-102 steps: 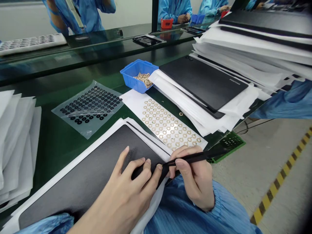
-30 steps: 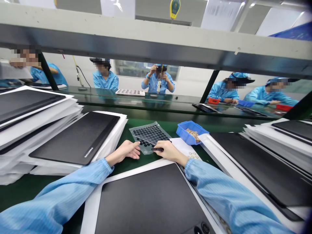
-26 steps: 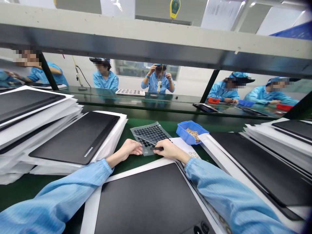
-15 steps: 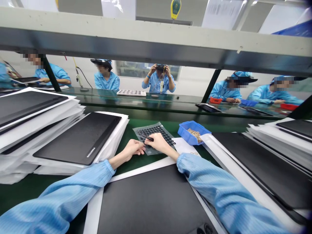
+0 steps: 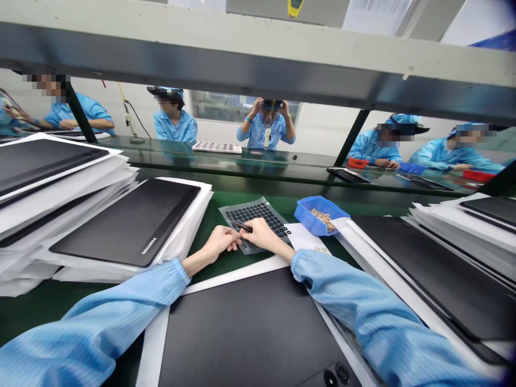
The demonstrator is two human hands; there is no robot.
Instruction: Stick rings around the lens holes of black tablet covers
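Note:
My right hand (image 5: 264,235) is shut on black tweezers (image 5: 241,226), whose tip lies over a clear plastic sheet of small black rings (image 5: 258,214). My left hand (image 5: 221,242) rests beside it, fingertips at the sheet's lower left edge, and holds nothing I can see. Both blue sleeves reach in from the bottom. A large black panel on white backing (image 5: 242,333) lies under my forearms, and its far edge is just short of my hands.
A blue bin of beige washers (image 5: 316,214) stands beyond my right hand, beside a white sheet of rings (image 5: 302,235). Stacks of black panels in white sheets (image 5: 124,223) rise on both sides. A grey shelf beam (image 5: 258,54) crosses above, with several people in blue smocks (image 5: 173,126) beyond it.
My right hand has moved left and up onto the plastic sheet, with the tweezers turned along it. The view has tilted up from the close look at the black panel.

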